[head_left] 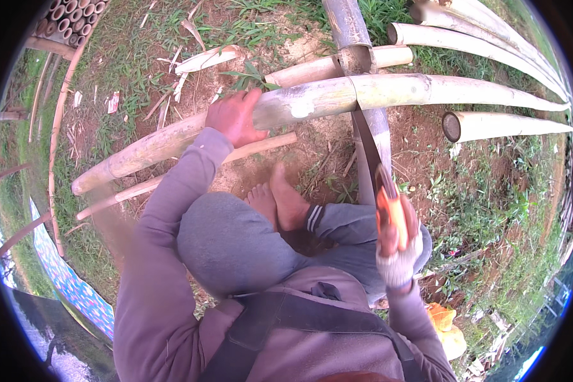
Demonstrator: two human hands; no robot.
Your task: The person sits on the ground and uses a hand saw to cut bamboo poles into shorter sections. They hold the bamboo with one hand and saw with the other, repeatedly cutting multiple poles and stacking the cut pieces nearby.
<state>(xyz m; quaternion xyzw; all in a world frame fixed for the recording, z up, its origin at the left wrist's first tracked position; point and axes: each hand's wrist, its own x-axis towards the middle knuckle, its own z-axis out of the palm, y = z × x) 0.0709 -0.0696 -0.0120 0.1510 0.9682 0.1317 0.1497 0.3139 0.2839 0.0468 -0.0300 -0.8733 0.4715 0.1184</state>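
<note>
A long, pale bamboo pole (388, 91) lies crosswise in front of me, resting over another bamboo piece (348, 25) that runs away from me. Bare and wrapped over the pole left of its middle, my left hand (234, 118) grips it. My right hand (398, 239), in a light glove, is closed round the orange handle of a handsaw (367, 141). The saw's dark blade slants up from the handle, and its far end meets the pole's near side by a joint, close to the support. How deep the blade sits cannot be made out.
More bamboo poles (477, 48) lie at the upper right, with a single cut length (509, 127) below them. Stacked bamboo sections (70, 20) fill the upper left corner. A thinner strip (130, 191) lies near my bare feet (277, 198). An orange-yellow bag (447, 331) sits at lower right.
</note>
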